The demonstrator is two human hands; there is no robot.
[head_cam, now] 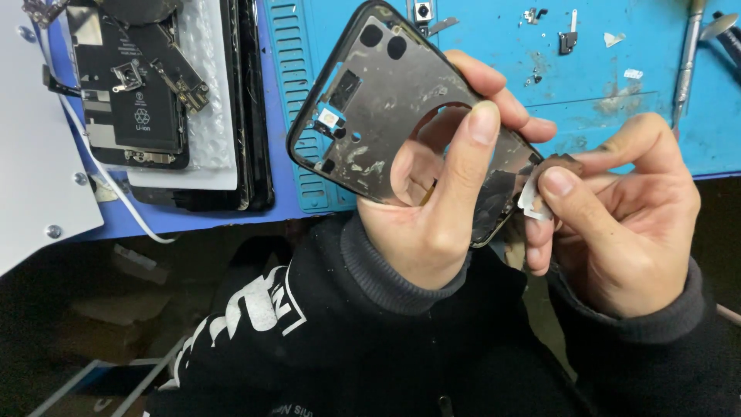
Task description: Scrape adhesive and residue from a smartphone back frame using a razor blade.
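Note:
My left hand (440, 208) grips a bare phone frame (378, 93), a dark metal housing with a round hole in the middle and camera openings at its top corner. The thumb lies across the frame's inner face and the fingers wrap behind it. My right hand (617, 216) pinches a small brown and white strip (549, 179) between thumb and forefinger at the frame's lower right edge. The strip touches the frame there.
A blue work mat (494, 46) carries small metal parts (569, 38) and tweezers (687, 62) at the far right. At the left lies a stack of opened phones with a black battery (139, 100). A white plate (31, 154) and a white cable (116, 193) sit further left.

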